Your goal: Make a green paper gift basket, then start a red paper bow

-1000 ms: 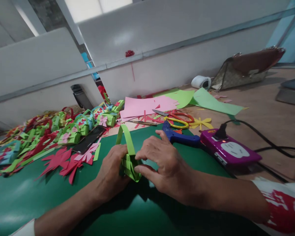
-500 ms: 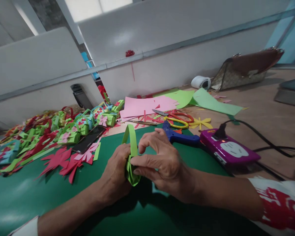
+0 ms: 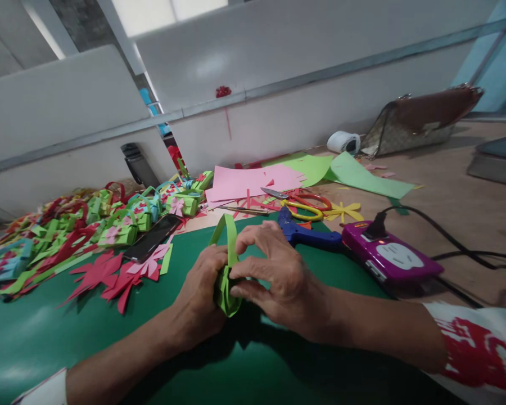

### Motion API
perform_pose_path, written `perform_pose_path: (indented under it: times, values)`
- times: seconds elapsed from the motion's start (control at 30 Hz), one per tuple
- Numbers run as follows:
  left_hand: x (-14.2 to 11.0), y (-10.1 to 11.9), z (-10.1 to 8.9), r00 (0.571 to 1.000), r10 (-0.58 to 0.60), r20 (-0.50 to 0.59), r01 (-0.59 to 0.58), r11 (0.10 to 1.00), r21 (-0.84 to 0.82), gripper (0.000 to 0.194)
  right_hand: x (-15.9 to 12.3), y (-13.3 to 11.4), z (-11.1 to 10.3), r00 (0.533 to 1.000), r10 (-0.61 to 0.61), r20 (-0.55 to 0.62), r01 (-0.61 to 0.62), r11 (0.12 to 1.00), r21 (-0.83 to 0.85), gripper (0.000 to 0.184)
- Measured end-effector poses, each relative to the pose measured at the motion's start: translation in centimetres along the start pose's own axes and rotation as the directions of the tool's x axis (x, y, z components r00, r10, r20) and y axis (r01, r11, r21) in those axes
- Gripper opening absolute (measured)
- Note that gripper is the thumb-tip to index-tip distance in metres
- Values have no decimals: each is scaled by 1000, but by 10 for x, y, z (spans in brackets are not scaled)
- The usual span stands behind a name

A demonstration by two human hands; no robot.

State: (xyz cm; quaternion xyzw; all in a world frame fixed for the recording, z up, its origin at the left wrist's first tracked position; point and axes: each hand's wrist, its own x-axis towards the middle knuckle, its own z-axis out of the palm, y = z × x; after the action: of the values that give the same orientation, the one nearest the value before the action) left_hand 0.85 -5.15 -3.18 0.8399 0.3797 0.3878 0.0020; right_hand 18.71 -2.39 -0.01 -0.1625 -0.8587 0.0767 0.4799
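From where I stand, the small bright-green folded-paper basket (image 3: 226, 301) is between the two hands, over the smooth dark-green table cover (image 3: 185, 377). The left hand (image 3: 200, 289) is clamped around its left side, the far fingers hidden, probably to steady such light paper. The right hand (image 3: 274, 267) meets the opposite side with thumb and forefinger, close together at the edge; I can't tell whether they pinch a strip or merely press it. That grip looks delicate, perhaps so the thin wall doesn't crumple. The arched green paper strip handle (image 3: 231, 239) rises above the knuckles, out of the way.

The blue plastic glue gun (image 3: 314, 239) lies just beyond the right hand, seemingly for easy reach, near the glossy purple power strip (image 3: 392, 253). Cut red paper flowers (image 3: 99, 275) lie to the left, in front of a heap of colourful paper baskets (image 3: 118, 228), apparently leaving working room in the middle.
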Motion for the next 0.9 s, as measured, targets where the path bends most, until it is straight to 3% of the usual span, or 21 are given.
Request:
perform_pose_path:
  times: [0.2, 0.47, 0.67, 0.9]
  values:
    - [1, 1, -3, 991, -6, -136, 28, 987, 156, 29, -4, -8, -2, 999, 4, 52, 3, 991, -135, 14]
    - [3, 8, -20, 966, 247, -76, -177, 845, 505, 25, -8, -15, -1, 993, 63, 97, -37, 969, -244, 15]
    - [3, 10, -20, 952, 297, -75, -205, 799, 565, 26, -7, -16, 1, 987, 108, 121, -77, 968, -238, 19]
    - [3, 14, -20, 945, 307, -112, -193, 803, 564, 26, -4, -14, 2, 997, 51, 61, -41, 988, -148, 18]
